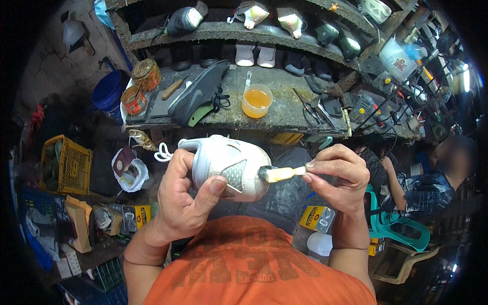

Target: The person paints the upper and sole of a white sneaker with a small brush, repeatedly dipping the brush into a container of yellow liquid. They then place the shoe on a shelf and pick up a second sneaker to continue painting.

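A white sneaker [229, 165] with a grey mesh patch is held up in front of my chest. My left hand [185, 190] grips it by the heel end, thumb pressed on its side. Between the thumb and fingertips of my right hand [338, 175] is a small brush [284, 174] with a pale yellowish handle and dark bristles. The bristles are at the right end of the sneaker and seem to touch it. Beyond the sneaker, on the bench, stands a clear tub [256, 100] of amber liquid.
On the worn bench [236, 81] lie a dark sneaker [198, 94], scissors [310, 113] and rusty cans [146, 74]. Shelves of shoes [244, 33] rise behind. A yellow crate [66, 165] stands left; another person [427, 185] sits at right near a teal plastic chair [401, 229].
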`<state>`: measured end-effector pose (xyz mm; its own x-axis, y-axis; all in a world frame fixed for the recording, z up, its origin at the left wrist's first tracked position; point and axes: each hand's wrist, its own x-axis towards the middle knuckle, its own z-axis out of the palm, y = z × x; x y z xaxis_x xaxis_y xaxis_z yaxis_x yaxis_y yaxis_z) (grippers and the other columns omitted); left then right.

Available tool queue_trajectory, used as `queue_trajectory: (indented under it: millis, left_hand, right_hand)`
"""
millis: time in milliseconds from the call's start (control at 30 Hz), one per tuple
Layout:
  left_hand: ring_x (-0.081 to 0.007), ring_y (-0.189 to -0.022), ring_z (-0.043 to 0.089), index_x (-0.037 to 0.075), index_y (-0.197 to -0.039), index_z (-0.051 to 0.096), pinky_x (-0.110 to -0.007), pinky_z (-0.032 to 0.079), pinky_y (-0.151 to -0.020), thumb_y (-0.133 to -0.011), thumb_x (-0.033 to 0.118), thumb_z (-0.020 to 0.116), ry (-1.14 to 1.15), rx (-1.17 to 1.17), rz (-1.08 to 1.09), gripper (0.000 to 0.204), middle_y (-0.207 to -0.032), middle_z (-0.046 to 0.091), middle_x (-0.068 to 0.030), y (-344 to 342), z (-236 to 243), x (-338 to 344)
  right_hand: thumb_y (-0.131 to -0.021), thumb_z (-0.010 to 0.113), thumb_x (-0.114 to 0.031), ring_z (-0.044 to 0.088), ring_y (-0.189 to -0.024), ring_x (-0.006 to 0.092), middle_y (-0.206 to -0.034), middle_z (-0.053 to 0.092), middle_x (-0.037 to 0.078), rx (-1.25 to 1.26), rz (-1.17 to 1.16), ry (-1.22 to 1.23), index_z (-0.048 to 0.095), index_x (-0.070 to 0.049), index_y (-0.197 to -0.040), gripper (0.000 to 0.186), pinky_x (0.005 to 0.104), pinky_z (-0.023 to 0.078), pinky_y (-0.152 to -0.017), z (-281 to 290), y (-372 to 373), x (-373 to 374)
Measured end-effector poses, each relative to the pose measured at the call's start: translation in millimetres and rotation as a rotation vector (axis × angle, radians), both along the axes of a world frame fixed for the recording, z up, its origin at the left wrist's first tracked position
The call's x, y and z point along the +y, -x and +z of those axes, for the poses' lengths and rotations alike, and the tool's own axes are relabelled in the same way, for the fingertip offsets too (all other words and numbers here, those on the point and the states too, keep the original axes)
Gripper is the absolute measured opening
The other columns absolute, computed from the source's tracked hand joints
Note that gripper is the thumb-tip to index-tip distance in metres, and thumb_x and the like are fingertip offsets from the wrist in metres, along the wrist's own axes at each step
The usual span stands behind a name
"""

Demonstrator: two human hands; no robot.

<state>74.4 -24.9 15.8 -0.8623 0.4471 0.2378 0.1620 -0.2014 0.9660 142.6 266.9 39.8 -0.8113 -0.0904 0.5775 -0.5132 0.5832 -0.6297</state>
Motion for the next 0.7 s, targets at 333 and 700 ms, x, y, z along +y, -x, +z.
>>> queue_trajectory:
  millis: [333, 700]
  left_hand:
    - [-0.0157, -0.097, 0.07, -0.002, -0.114, 0.05, -0.028, 0.062, -0.075, -0.104, 0.026, 0.063, 0.019, -0.049, -0.047, 0.033, -0.109, 0.068, -0.0145, 7.2, 9.9, 4.1]
    - [-0.0088, -0.089, 0.067, 0.0, -0.111, 0.051, -0.025, 0.057, -0.069, -0.104, 0.029, 0.063, 0.039, -0.065, -0.039, 0.032, -0.101, 0.069, -0.0102, 13.9, 4.1, 4.7]
  right_hand:
    - [-0.072, 0.087, -0.002, 0.066, -0.071, 0.0143, -0.083, 0.069, 0.006, 0.025, -0.002, -0.103, 0.08, -0.006, -0.093, 0.023, 0.0265, 0.049, -0.059, 3.4, 3.2, -1.6]
    - [-0.07, 0.088, -0.003, 0.066, -0.071, 0.0157, -0.082, 0.07, 0.005, 0.02, -0.017, -0.106, 0.08, -0.007, -0.092, 0.023, 0.0284, 0.048, -0.059, 3.1, 3.0, -2.6]
